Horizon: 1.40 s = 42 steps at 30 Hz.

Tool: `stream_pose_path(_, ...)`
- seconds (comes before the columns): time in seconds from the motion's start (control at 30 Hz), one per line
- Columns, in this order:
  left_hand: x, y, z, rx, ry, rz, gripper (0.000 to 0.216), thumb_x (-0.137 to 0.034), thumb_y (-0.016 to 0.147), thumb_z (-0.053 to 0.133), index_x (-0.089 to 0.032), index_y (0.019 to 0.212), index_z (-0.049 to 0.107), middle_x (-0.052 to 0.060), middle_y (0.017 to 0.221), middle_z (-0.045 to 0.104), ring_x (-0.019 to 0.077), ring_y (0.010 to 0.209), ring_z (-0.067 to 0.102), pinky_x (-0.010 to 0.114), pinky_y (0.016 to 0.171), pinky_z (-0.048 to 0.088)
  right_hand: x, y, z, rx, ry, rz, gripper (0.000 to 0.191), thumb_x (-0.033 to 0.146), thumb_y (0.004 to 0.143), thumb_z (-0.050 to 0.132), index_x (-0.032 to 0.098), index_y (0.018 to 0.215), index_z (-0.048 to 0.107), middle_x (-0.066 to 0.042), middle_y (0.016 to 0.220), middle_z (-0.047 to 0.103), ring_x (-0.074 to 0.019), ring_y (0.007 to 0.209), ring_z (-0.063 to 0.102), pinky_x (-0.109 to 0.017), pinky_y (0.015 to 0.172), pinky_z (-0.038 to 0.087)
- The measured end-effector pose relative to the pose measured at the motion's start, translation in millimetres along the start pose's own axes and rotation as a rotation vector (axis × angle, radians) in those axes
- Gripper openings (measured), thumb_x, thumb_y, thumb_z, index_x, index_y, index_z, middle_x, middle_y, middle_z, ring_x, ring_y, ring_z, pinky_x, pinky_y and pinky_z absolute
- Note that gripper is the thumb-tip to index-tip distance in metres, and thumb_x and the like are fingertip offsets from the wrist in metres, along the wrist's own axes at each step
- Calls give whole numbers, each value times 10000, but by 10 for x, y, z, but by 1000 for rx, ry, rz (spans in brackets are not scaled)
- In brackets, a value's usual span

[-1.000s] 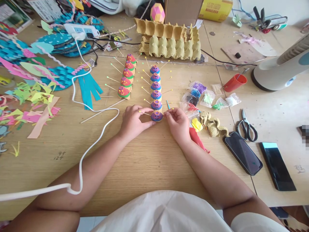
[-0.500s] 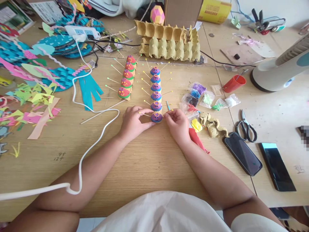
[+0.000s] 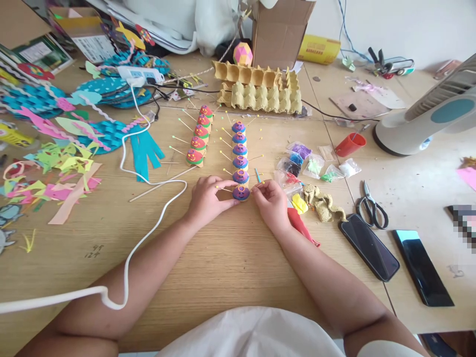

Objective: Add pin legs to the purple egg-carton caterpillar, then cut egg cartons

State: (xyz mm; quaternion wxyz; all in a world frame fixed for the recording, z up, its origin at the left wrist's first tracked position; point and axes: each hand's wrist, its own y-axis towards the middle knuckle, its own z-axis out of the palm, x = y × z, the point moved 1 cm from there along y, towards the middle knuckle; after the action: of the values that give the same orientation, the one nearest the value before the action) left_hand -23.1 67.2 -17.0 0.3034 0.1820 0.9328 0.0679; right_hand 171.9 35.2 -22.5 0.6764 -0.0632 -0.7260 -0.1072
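View Tips Upward Over Craft Table [image 3: 223,277]

Everything on the tabletop sits lower in the head camera's view than half a second earlier, while both hands keep their places at the near end of a row of six purple-and-blue cups [image 3: 240,149]. The left hand [image 3: 208,199] has its thumb and forefinger set around the edge of the nearest cup [image 3: 241,193], which stands on the wood between the two hands. Just beside it, the right hand [image 3: 270,203] pinches a yellow-tipped stick [image 3: 263,183] between thumb and fingertips; whether the stick's inner end is in the cup cannot be told. To the left stands a row of five red-and-green cups [image 3: 201,132]. Beyond both rows lies an egg carton [image 3: 266,97]. Bags of coloured material [image 3: 314,165], scissors [image 3: 372,206] and a phone [image 3: 370,247] lie at right; a white cable [image 3: 126,267] loops across at left.
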Motion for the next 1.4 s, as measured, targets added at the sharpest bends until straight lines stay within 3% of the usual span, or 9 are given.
stream_pose_path(1.4,-39,18,-27,6,-20,-38,444,-419,700,902,-378,1124,776,27,1050,706,280,1061,613,420,981,451,70,-18,5,1,-60,-9,141,342,801,669,247,788,565,7,736,671,-160,714,632,-299,669,516)
